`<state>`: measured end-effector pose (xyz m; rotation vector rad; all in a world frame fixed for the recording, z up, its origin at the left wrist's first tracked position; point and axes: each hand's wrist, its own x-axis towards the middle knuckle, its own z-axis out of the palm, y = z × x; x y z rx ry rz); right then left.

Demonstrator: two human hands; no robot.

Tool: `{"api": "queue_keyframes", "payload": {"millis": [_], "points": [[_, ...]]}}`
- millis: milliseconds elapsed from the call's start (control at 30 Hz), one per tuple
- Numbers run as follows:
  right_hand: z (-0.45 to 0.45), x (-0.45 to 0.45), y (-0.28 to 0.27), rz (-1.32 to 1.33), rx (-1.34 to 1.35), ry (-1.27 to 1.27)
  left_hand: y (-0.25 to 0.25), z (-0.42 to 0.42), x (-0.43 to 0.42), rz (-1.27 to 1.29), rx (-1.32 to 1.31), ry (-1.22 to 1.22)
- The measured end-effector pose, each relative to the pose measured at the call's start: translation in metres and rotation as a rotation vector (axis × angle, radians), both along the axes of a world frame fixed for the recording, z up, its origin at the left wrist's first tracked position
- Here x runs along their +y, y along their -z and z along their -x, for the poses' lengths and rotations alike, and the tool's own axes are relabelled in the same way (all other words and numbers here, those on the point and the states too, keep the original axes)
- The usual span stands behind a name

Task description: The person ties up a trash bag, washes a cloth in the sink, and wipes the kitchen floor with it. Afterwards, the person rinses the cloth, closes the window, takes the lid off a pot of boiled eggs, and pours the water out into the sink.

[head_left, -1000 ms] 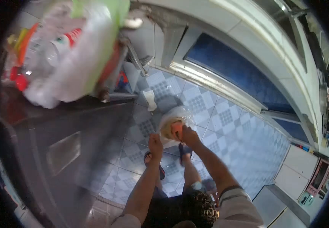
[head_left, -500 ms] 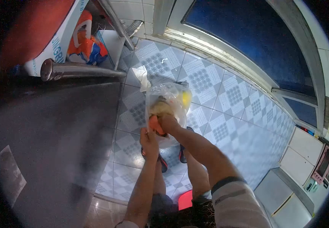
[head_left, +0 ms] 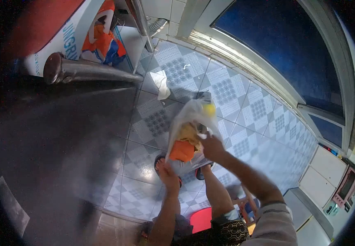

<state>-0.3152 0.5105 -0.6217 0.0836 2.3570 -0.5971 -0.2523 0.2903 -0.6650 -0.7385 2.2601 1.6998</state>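
Observation:
A translucent plastic bag lies between my hands in the head view, its mouth turned towards me. An orange piece lies in it near the mouth, with crumpled brownish matter behind; I cannot make out what either is. Something yellow shows at the bag's far right. My left hand is closed on the near left edge of the bag. At its right side, my right hand is slightly blurred, fingers bent at the rim and seemingly gripping the plastic beside the brownish matter.
A crumpled white paper lies on the patterned tile floor. A dark panel and a metal tube stand left, with an orange-and-blue bag behind. My sandalled feet are below the plastic bag; a red stool is behind them.
My right hand has come out of the bag to its right side. The bag has shifted right and towards me, and its orange piece shows more fully. My left hand has moved slightly nearer and right.

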Motion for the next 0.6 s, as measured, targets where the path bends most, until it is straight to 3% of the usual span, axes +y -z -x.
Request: {"api": "queue_keyframes", "payload": {"millis": [67,133,200,267,333,367,433,500,600], "points": [[0.009,0.017,-0.026,0.143,0.092,0.232,0.001,-0.016,-0.009,-0.065,-0.044,-0.136],[0.054,0.018,-0.086,0.392,0.038,0.148,-0.003,-0.03,-0.016,-0.018,-0.079,-0.072],[0.099,0.016,-0.096,0.689,0.018,0.251,-0.01,-0.041,-0.02,0.031,-0.118,-0.001],[0.15,0.011,-0.06,0.533,0.185,0.543,-0.036,-0.019,-0.009,0.19,-0.182,0.161],[0.196,0.018,0.046,0.253,0.463,0.707,-0.069,0.005,0.004,0.411,-0.3,0.359],[0.217,0.03,0.099,0.19,0.402,0.704,-0.069,0.005,0.001,0.498,-0.371,0.431],[0.244,0.044,0.168,0.139,0.353,0.708,-0.077,0.015,-0.005,0.432,-0.363,0.673],[0.259,0.042,0.197,-0.161,0.353,0.738,-0.078,0.018,-0.011,0.489,-0.368,0.811],[0.259,0.016,0.193,-0.247,0.24,0.816,-0.082,0.015,-0.021,0.587,-0.389,0.928]]}}
